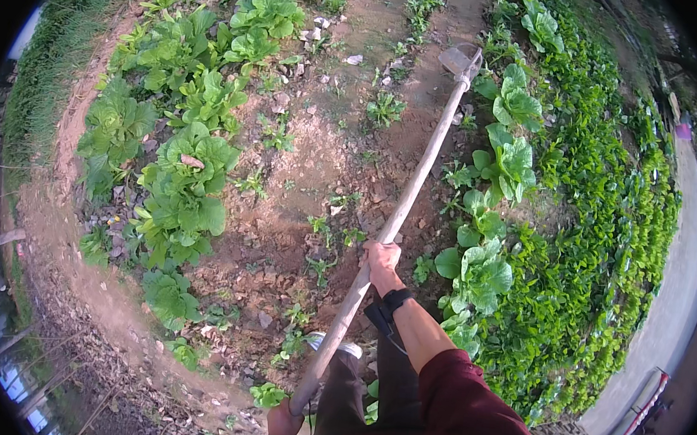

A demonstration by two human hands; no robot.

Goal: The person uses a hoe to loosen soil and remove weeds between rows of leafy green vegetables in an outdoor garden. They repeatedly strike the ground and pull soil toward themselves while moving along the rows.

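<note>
A hoe with a long wooden handle (416,189) slants across the head view from the bottom centre to the upper right. Its metal blade (455,60) is over the bare soil beside the right row of leafy greens. My right hand (382,258) grips the middle of the handle, with a dark band and a small device on the wrist. Near the handle's lower end, my left hand (284,423) is closed around the wood. Small weeds (386,109) grow in the soil strip under and beside the handle.
Large leafy greens (187,172) line the left side, and another row (505,163) stands close on the right. Beyond that lies dense low foliage (581,256), bordered by a pale paved path (663,319). A shoe (346,346) shows beneath the handle. Dry leaves litter the lower left ground.
</note>
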